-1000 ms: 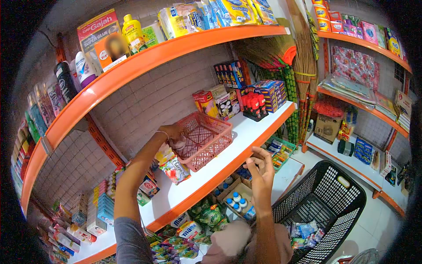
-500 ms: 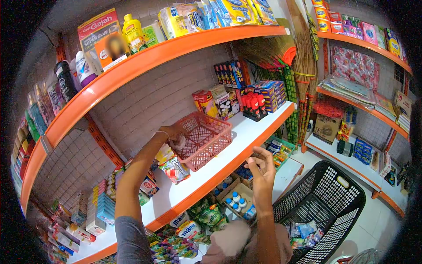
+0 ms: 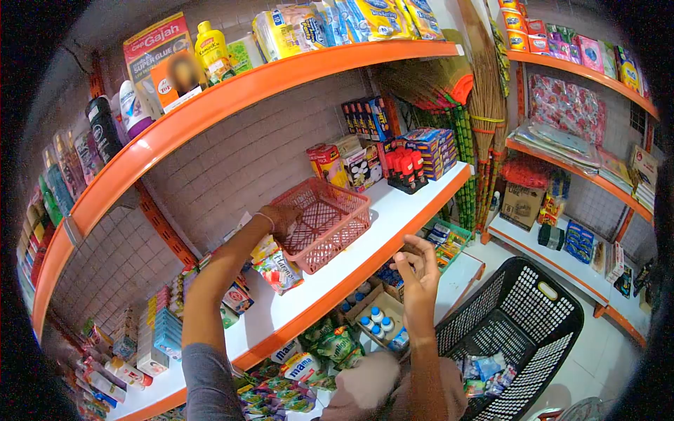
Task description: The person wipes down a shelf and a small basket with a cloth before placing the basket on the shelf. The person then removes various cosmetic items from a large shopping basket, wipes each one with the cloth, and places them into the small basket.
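Note:
On the white middle shelf stands a pink plastic basket [image 3: 335, 238] with perforated walls; its visible floor holds nothing. My left hand [image 3: 282, 220] reaches over the basket's left end, fingers bent down inside the rim. A small whitish bit shows under those fingers, too covered to name. Just in front of that wrist, colourful Harmony packs [image 3: 278, 270] lie against the basket's side. My right hand [image 3: 420, 270] hovers before the shelf's orange edge, fingers loosely bent and apart, holding nothing.
A large black crate [image 3: 516, 309] with small packets inside stands on the floor at right. Boxes and red-capped items [image 3: 406, 168] sit right of the basket. An orange-edged upper shelf [image 3: 281, 74] overhangs the left arm. White bottles [image 3: 379, 321] stand in a carton below.
My left hand has shifted slightly, its fingers reaching further into the basket, and the whitish thing beneath it is now more hidden. The right hand and basket stay nearly still.

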A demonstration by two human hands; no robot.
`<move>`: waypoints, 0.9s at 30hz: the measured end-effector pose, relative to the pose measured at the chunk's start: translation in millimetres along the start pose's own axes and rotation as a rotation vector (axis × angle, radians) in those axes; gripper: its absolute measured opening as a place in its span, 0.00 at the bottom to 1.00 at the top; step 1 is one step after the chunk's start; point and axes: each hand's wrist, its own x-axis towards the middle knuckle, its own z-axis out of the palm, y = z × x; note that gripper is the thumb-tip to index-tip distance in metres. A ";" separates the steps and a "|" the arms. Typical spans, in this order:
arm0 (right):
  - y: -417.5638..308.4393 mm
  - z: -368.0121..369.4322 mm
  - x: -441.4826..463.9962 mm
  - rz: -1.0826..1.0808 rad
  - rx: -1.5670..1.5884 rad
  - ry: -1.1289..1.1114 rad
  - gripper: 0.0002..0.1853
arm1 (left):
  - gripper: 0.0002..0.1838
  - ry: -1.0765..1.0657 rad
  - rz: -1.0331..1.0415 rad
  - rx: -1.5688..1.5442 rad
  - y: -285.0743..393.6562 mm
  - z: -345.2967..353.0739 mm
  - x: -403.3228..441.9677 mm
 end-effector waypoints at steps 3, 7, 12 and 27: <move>2.2 -0.9 0.5 0.005 -0.003 0.001 0.20 | 0.33 0.023 0.016 0.020 19.0 -16.5 -15.5; 1.8 -0.9 0.9 -0.010 0.009 0.006 0.20 | 0.39 -0.038 0.094 0.030 24.4 -31.4 -17.2; 2.0 -1.7 1.2 -0.013 -0.002 0.004 0.20 | 0.36 -0.001 0.160 0.020 -4.6 -5.8 7.1; 4.5 -2.4 2.8 -0.004 0.019 0.015 0.19 | 0.33 -0.063 0.121 -0.222 -45.9 5.8 35.9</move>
